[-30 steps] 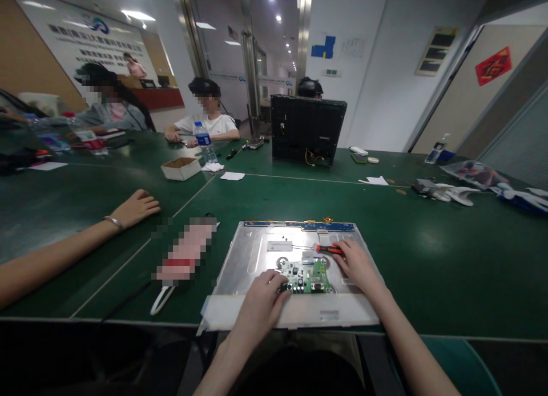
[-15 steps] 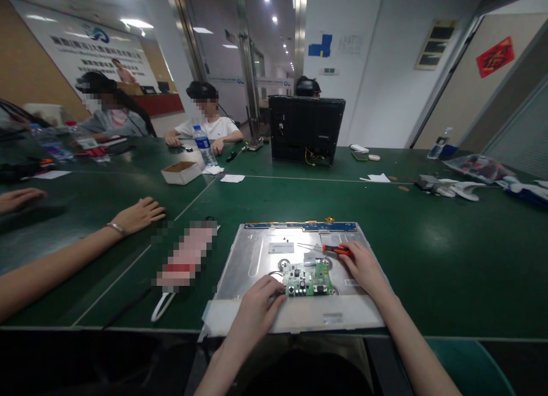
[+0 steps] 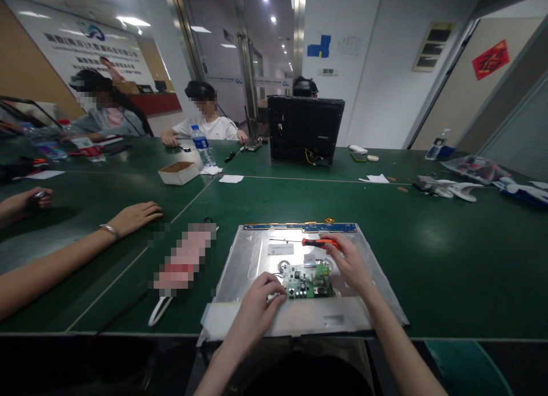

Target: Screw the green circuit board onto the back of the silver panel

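Observation:
Before me lies a flat metal display panel (image 3: 252, 276), back side up, with a narrow blue circuit strip (image 3: 278, 227) along its far edge. A green circuit board (image 3: 306, 282) sits on its near half. At the board's left edge, the thumb and curled fingers of my left hand (image 3: 261, 299) are closed on it; a small whitish bit shows between them, too hidden to name. My right hand (image 3: 349, 259) is wrapped round the orange and black handle of a screwdriver (image 3: 314, 242). The shaft points left, above the panel and a pale label.
Another person's arm (image 3: 68, 256) rests on the green table to my left, near a blurred pink item (image 3: 184, 259). Further back stand an open box (image 3: 178, 173), a water bottle (image 3: 202, 145) and a black monitor housing (image 3: 306, 130). Plastic bags (image 3: 475, 168) lie far right.
My right hand has moved left with the screwdriver, slightly upward, so its shaft reaches further across the panel. My left hand has stayed at the board's left edge.

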Demonstrator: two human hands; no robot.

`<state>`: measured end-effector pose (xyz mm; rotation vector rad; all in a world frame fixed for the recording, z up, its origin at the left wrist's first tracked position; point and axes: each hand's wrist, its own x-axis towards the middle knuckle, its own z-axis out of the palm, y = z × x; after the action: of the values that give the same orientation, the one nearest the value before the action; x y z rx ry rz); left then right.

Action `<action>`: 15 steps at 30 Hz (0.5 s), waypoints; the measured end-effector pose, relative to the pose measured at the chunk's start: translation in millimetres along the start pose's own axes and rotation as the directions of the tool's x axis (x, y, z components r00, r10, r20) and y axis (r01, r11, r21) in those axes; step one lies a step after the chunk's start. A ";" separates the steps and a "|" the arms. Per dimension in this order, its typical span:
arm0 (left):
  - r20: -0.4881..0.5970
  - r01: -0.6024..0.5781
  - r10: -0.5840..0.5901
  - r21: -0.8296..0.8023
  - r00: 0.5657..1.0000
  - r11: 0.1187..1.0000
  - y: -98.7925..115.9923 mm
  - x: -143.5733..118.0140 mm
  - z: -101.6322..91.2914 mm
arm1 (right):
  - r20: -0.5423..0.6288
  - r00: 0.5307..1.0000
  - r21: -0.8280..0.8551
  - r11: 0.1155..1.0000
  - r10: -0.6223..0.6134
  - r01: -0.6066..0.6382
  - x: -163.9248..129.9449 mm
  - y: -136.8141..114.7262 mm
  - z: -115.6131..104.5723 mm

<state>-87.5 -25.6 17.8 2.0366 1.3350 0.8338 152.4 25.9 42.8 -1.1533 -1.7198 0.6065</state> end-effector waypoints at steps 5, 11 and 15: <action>0.013 0.021 -0.021 -0.026 1.000 0.999 -1.9 -0.4 2.8 | -0.123 0.980 0.381 0.919 0.155 -0.098 23.1 -14.4 27.7; -0.006 0.009 -0.009 -0.021 1.000 1.000 1.3 -1.0 0.8 | -0.062 0.939 0.748 0.638 0.339 -0.181 39.4 -17.4 46.7; -0.018 0.010 -0.010 -0.008 1.000 1.000 0.3 -1.1 1.0 | -0.050 0.924 0.784 0.587 0.380 -0.200 46.0 -15.1 47.0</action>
<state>-86.9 -26.8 17.1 2.0193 1.3482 0.8536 98.8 65.1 54.3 -0.8133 -0.8831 1.2351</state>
